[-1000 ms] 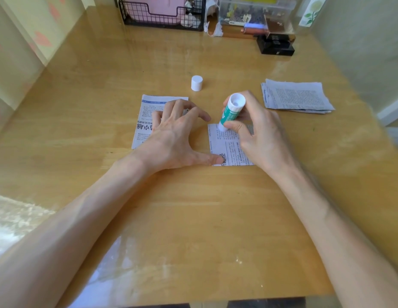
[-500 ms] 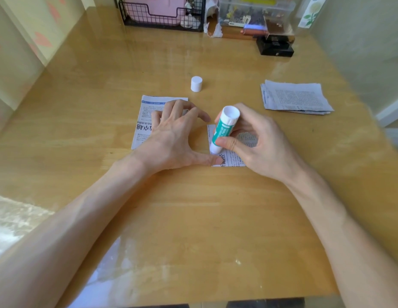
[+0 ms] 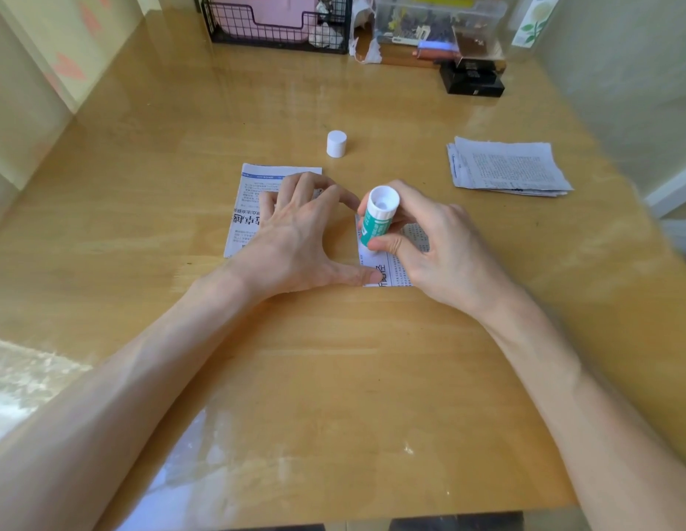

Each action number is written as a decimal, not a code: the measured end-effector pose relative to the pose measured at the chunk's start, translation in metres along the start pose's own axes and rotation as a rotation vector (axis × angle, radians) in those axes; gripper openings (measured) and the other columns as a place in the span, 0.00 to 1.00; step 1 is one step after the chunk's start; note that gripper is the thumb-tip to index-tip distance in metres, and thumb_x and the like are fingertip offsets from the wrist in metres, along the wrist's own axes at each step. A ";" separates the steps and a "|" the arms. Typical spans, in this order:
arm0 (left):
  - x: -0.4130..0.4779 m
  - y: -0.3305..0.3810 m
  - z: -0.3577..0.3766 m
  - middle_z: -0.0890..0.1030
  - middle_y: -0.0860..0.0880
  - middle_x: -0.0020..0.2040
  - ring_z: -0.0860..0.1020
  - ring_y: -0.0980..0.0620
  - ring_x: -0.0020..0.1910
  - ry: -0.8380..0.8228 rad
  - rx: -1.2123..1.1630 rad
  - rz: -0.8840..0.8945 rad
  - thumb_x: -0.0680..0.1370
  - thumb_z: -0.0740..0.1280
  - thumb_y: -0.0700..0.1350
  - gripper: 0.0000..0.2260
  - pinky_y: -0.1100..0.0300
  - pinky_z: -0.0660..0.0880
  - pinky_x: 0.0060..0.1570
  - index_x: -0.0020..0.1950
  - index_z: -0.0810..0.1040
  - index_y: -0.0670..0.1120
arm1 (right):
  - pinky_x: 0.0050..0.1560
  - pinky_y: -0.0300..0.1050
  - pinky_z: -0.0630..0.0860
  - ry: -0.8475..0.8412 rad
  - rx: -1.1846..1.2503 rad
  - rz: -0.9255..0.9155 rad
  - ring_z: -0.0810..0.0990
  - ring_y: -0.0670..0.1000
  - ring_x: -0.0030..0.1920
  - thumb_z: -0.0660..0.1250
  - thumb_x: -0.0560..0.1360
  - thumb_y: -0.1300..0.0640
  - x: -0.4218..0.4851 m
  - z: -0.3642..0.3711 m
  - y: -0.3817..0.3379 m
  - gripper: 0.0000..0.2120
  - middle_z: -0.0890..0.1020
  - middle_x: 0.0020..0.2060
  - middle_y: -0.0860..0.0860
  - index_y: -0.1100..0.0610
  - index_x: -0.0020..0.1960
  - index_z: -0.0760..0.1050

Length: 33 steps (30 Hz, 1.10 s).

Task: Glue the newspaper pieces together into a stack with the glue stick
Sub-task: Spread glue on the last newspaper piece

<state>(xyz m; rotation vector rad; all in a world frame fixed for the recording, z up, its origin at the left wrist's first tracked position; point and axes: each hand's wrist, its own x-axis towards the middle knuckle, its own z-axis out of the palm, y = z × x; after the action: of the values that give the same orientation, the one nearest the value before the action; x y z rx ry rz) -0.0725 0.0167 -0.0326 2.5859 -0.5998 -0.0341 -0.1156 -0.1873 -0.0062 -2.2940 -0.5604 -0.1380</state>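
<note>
The glue stick (image 3: 376,220) is tip-down on the small newspaper piece (image 3: 391,268), gripped by the right hand (image 3: 441,254). The left hand (image 3: 295,239) lies spread flat, thumb pinning that piece, fingers on a second piece (image 3: 253,193). A white cap (image 3: 336,143) sits beyond both hands.

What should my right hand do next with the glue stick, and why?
Probably drag the glue stick across the small newspaper piece beneath it. The right hand grips it tip-down on that piece, and the left hand pins the piece's near corner flat with its thumb.
</note>
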 end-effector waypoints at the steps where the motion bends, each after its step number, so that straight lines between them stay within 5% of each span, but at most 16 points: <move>1: 0.000 0.000 0.000 0.64 0.57 0.66 0.60 0.52 0.72 0.001 0.000 -0.002 0.55 0.63 0.82 0.46 0.56 0.53 0.62 0.68 0.69 0.61 | 0.55 0.51 0.78 0.006 0.001 0.004 0.84 0.50 0.49 0.72 0.80 0.63 0.001 0.000 0.000 0.09 0.85 0.47 0.51 0.60 0.58 0.75; 13: 0.001 0.001 -0.001 0.64 0.57 0.66 0.58 0.54 0.73 -0.008 -0.002 -0.027 0.56 0.68 0.80 0.48 0.58 0.52 0.64 0.71 0.69 0.60 | 0.53 0.57 0.80 0.079 0.009 0.025 0.85 0.54 0.48 0.71 0.80 0.61 0.012 0.006 0.010 0.09 0.85 0.46 0.51 0.59 0.58 0.74; 20: 0.001 0.000 0.001 0.64 0.58 0.66 0.58 0.54 0.72 -0.007 -0.001 -0.039 0.53 0.62 0.83 0.49 0.58 0.51 0.64 0.70 0.69 0.62 | 0.51 0.59 0.80 0.107 -0.008 0.033 0.84 0.58 0.46 0.71 0.80 0.59 0.019 0.009 0.014 0.10 0.85 0.45 0.52 0.60 0.58 0.73; 27: 0.001 0.002 -0.001 0.64 0.56 0.67 0.58 0.54 0.73 -0.016 0.011 -0.044 0.57 0.71 0.79 0.48 0.59 0.50 0.64 0.72 0.69 0.60 | 0.53 0.55 0.79 0.113 -0.030 0.041 0.85 0.52 0.49 0.71 0.81 0.60 0.025 0.009 0.013 0.11 0.85 0.47 0.51 0.61 0.60 0.74; 33: 0.000 0.002 -0.001 0.64 0.58 0.66 0.58 0.53 0.73 -0.023 0.010 -0.047 0.53 0.64 0.83 0.50 0.59 0.50 0.64 0.71 0.68 0.61 | 0.54 0.54 0.79 0.120 -0.045 0.053 0.85 0.51 0.49 0.71 0.81 0.59 0.029 0.010 0.014 0.11 0.86 0.48 0.50 0.61 0.60 0.74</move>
<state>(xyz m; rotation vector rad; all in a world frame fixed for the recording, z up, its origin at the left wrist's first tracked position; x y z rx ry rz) -0.0729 0.0155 -0.0313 2.6127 -0.5488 -0.0758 -0.0840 -0.1785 -0.0142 -2.3237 -0.4383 -0.2629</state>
